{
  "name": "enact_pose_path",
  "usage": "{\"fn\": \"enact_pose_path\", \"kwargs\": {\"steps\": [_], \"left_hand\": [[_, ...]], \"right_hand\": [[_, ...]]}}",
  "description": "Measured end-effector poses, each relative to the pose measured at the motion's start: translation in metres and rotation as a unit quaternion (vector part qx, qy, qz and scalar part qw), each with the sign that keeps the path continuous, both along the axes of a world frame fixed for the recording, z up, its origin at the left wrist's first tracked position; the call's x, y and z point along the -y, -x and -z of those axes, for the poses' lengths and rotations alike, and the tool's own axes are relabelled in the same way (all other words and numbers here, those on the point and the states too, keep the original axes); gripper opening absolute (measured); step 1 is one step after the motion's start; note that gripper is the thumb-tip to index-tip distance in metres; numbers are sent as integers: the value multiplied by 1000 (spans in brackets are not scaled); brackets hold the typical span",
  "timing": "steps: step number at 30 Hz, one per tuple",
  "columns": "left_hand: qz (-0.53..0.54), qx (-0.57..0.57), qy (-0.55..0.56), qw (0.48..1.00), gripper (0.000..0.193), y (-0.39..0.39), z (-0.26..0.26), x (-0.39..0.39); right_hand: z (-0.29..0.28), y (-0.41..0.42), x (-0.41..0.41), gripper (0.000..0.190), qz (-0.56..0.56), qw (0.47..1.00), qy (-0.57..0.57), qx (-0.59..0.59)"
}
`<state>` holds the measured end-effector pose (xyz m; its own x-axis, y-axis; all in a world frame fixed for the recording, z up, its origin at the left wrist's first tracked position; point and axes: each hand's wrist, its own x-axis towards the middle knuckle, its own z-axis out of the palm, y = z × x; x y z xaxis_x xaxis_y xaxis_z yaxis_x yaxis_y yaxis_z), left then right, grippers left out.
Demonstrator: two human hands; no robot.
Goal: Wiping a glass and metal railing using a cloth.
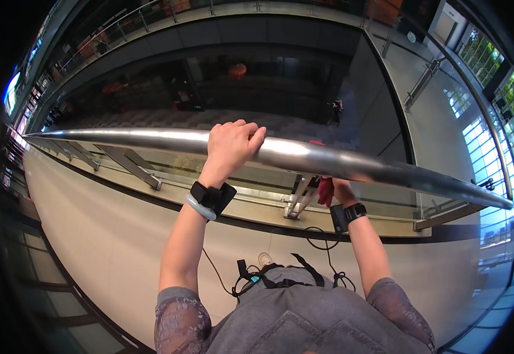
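My left hand is closed over the top of a round polished metal handrail. A dark strapped device and a pale bangle sit at that wrist. My right hand is under the rail, which hides most of its fingers. It holds a red cloth beside a metal railing post. A bit of the same red shows just above the rail's far edge. Another dark strapped device is on the right wrist.
Beyond the rail and its glass panels is a drop to a lower floor. Pale flooring lies on my side. A second handrail runs off at the right. Black cables hang near my waist.
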<state>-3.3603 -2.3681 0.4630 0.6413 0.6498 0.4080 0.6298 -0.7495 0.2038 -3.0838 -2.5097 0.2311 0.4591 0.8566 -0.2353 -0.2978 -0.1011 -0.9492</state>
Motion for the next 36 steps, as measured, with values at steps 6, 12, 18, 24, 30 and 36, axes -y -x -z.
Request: {"fn": "enact_pose_path", "kwargs": {"steps": [6, 12, 18, 24, 30, 36], "left_hand": [[-22, -16, -18, 999, 38, 0, 3, -3], [-15, 33, -28, 999, 42, -9, 6, -8], [-32, 44, -19, 998, 41, 2, 10, -7], [-16, 67, -23, 997, 38, -16, 5, -3], [-42, 80, -25, 996, 36, -2, 10, -3], [-43, 80, -26, 996, 35, 1, 10, -6]], "right_hand": [[-1, 79, 5, 48, 196, 754, -3, 627], [61, 70, 80, 46, -75, 919, 102, 374], [2, 82, 89, 34, 93, 988, -126, -4], [-49, 42, 15, 42, 99, 919, -36, 381], [-43, 80, 32, 54, 137, 880, -78, 448], [-20, 94, 78, 42, 22, 909, 45, 414]]}}
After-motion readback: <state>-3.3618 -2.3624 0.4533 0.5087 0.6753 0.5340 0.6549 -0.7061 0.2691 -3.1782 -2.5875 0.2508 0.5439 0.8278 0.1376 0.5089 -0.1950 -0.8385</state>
